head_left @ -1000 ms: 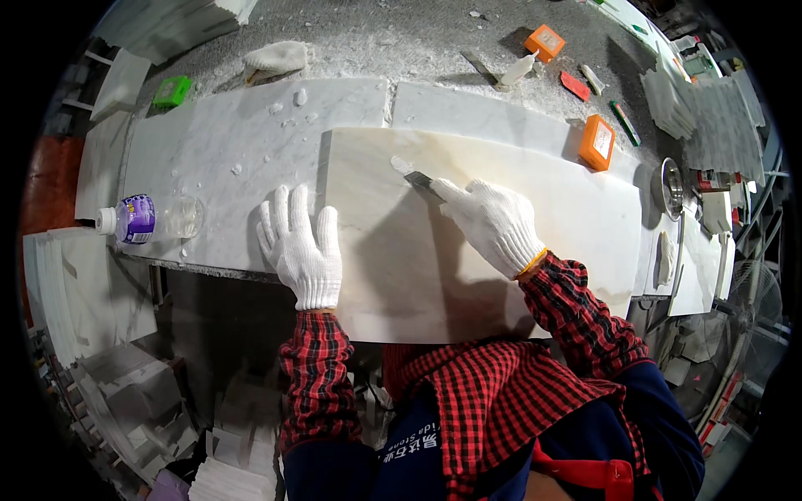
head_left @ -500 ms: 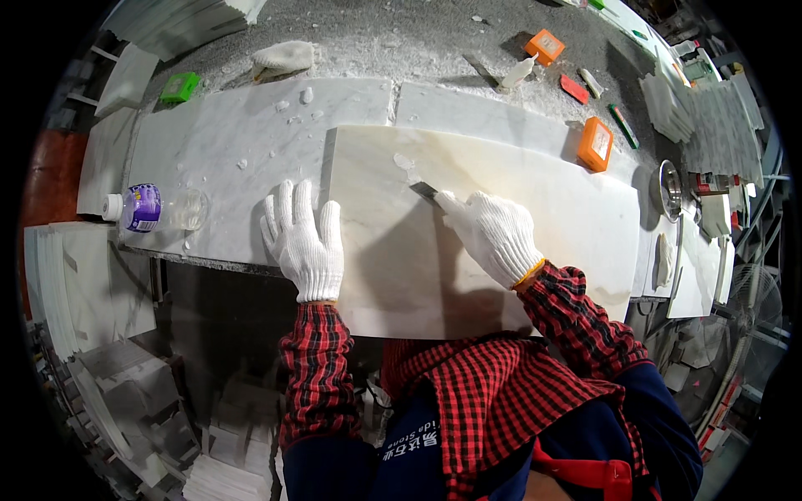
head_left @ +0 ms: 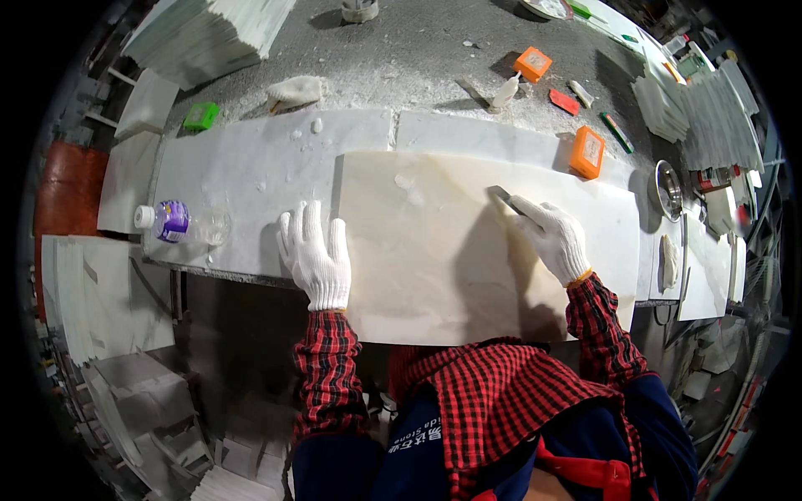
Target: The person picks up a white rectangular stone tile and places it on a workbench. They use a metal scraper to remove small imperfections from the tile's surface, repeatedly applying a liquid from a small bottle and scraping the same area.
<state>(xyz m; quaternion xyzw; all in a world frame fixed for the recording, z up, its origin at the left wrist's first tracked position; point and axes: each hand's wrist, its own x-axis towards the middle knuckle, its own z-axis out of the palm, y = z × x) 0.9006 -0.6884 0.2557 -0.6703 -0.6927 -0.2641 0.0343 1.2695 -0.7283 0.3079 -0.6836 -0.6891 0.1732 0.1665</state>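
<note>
A cream-white marble slab [head_left: 401, 275] lies on paler stone slabs along the bench's near side. My left hand [head_left: 317, 263], in a white knitted glove, rests with fingers spread at the slab's left edge. My gloved right hand [head_left: 553, 238] is closed around a flat scraper [head_left: 499, 194], its grey blade sticking out to the upper left over the slab's right half. Whether the blade touches the surface is hard to tell. A whitish patch of paste [head_left: 405, 181] shows near the slab's upper left.
A clear bottle with a purple label [head_left: 173, 221] lies at the left. Behind the slab are a green box [head_left: 200, 116], a crumpled glove [head_left: 294, 93], orange boxes [head_left: 588, 153], a white tube [head_left: 505, 91] and a red piece [head_left: 564, 102]. A metal bowl [head_left: 667, 190] stands right.
My right hand has moved rightward across the slab with the scraper. My left hand stays at the slab's left edge. The whole view has shifted slightly, showing more of the bench's far side.
</note>
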